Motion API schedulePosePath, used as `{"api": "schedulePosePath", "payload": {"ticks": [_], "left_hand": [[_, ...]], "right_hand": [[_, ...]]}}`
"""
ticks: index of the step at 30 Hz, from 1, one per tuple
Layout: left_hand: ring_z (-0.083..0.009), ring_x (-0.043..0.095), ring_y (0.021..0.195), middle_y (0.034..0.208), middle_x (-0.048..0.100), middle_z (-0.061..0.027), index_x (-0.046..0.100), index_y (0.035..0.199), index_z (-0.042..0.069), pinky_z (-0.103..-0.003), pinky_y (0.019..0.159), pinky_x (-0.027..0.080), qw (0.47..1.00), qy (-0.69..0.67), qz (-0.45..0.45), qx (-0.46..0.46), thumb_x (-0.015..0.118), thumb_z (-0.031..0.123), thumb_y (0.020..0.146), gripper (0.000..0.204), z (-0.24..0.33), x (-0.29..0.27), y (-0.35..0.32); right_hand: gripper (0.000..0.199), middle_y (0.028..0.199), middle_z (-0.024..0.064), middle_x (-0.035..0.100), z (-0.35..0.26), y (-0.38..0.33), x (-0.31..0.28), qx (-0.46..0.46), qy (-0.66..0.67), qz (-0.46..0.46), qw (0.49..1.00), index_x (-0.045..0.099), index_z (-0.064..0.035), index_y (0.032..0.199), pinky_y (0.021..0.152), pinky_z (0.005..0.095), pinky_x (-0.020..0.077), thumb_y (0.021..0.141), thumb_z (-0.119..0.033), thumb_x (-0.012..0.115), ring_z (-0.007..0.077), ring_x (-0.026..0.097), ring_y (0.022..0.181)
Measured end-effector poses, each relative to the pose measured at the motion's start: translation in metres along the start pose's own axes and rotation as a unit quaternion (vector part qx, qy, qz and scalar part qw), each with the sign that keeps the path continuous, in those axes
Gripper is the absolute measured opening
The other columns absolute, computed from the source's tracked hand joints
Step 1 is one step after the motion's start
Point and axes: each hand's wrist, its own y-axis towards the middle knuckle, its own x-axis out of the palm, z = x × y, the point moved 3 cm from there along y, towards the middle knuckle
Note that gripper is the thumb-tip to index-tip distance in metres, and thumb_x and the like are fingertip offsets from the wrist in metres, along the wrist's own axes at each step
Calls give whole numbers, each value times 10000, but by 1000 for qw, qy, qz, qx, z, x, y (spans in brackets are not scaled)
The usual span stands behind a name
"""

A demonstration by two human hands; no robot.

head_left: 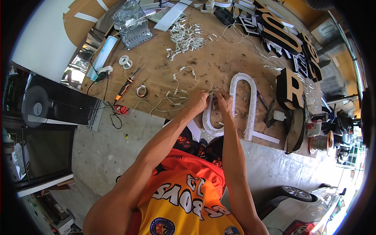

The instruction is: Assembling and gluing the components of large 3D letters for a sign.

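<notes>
A white, curved sign letter [252, 105] lies on the wooden worktable in front of me, bending like an S, with small white pieces along its inside. My left hand [199, 100] is at the upper left end of its left curve, fingers pinched together. Close beside it, my right hand [224, 102] is also closed, its fingertips near the same end, inside the letter's bend. What the fingertips hold is too small to make out. A string of small white LED modules on wire [178, 94] trails over the table left of my left hand.
The brown worktable [156, 70] carries a heap of LED modules [187, 37], a solder spool [125, 61], an orange-handled soldering iron [124, 89] and a tape roll [141, 91]. Right stand a black-sided letter [290, 89], a white bottle [279, 115] and a wire spool [322, 144].
</notes>
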Motion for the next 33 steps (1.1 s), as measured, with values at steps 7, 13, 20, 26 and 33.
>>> {"api": "schedulePosePath", "payload": {"ticks": [7,13,20,26,33], "left_hand": [[-385,658,826,842,663,-201,646,842,-3,-460,742,534,1000,1,-8,-11,599,52,775,99,3,-2,0],[-394,655,830,852,665,-203,643,852,-5,-471,748,532,999,33,-5,18,615,74,758,126,-9,6,-2],[-380,673,865,916,693,-209,690,912,4,-464,779,538,991,-6,-136,9,634,98,740,203,1,-22,-6],[-379,688,821,865,702,-219,726,913,29,-450,755,548,982,-38,-171,-76,639,118,769,190,-12,-58,-17],[-285,650,618,717,670,-175,699,833,-3,-386,606,500,993,-92,-52,-47,671,125,829,131,17,-99,6]], "right_hand": [[231,677,76,681,0,2,7,-69,-94,33,993,749,-8,897,517,303,483,835,-206,647,149,612,555],[222,742,153,709,1,9,17,-152,-202,107,962,742,-7,915,656,360,540,790,-185,694,258,690,664],[311,862,185,707,13,-12,8,-220,-186,154,945,696,-15,952,691,407,536,751,-242,765,348,699,777],[380,864,199,684,2,-122,5,-180,-385,38,905,672,-26,907,724,456,527,701,-315,810,380,670,850],[422,870,205,684,-10,-136,8,-323,-377,98,863,681,-5,943,736,459,529,671,-301,809,374,673,856]]}}
